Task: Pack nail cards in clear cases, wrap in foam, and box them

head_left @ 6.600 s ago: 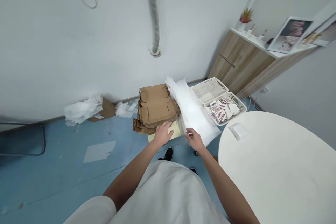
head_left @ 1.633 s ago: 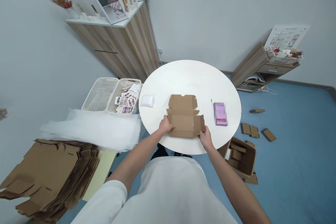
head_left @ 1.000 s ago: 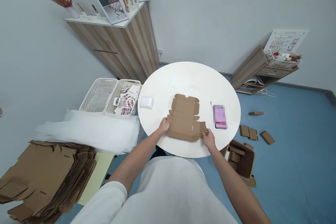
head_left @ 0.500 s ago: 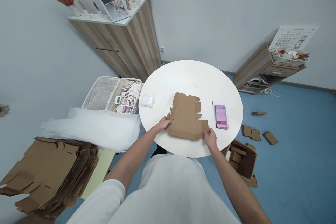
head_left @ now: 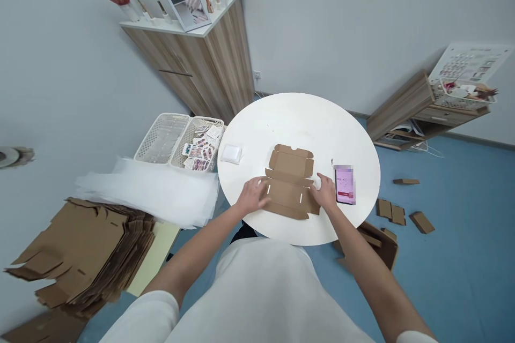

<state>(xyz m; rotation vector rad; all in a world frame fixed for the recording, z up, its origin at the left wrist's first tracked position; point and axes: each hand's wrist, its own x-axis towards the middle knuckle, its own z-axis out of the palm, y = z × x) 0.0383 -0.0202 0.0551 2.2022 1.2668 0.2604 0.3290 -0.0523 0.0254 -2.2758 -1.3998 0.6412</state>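
A flattened brown cardboard box blank (head_left: 286, 195) lies on the round white table (head_left: 298, 118), with slots in its near panel and its flaps spread out. My left hand (head_left: 253, 194) rests at the blank's left side, fingers apart, thumb reaching over the near panel. At the right side, my right hand (head_left: 324, 192) has its index finger and thumb spread near the right flap, part of which it hides. Neither hand grips the cardboard. Just right of my right hand lies a phone (head_left: 345, 185) with a pink screen.
A small white packet (head_left: 232, 154) sits on the table's left. White baskets (head_left: 163, 139) with printed cards, white sheets (head_left: 148, 190) and stacked cardboard blanks (head_left: 80, 246) stand left. Below right is an open carton (head_left: 388, 252); small boxes (head_left: 422, 222) lie on the floor.
Both hands have let go of the blank's side edges and their fingers have spread. The blank now lies flatter on the table. My right hand has moved up along its side.
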